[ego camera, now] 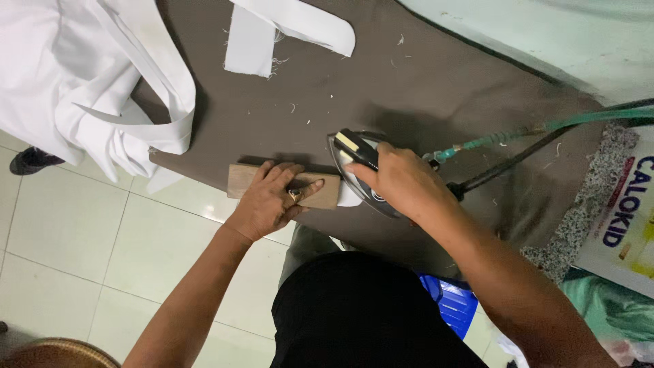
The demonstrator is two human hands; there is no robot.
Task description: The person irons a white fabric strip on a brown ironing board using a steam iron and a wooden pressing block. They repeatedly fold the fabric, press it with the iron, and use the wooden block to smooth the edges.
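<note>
My right hand grips the black handle of a steam iron that rests on the brown ironing board near its front edge. My left hand, with a ring on one finger, presses flat on a small wooden block just left of the iron's tip. A scrap of white cloth peeks out between the block and the iron.
A heap of white garments hangs over the board's left end, and white fabric strips lie at its far side. A green hose and a black cable run right from the iron. A blue stool stands below on pale tiles.
</note>
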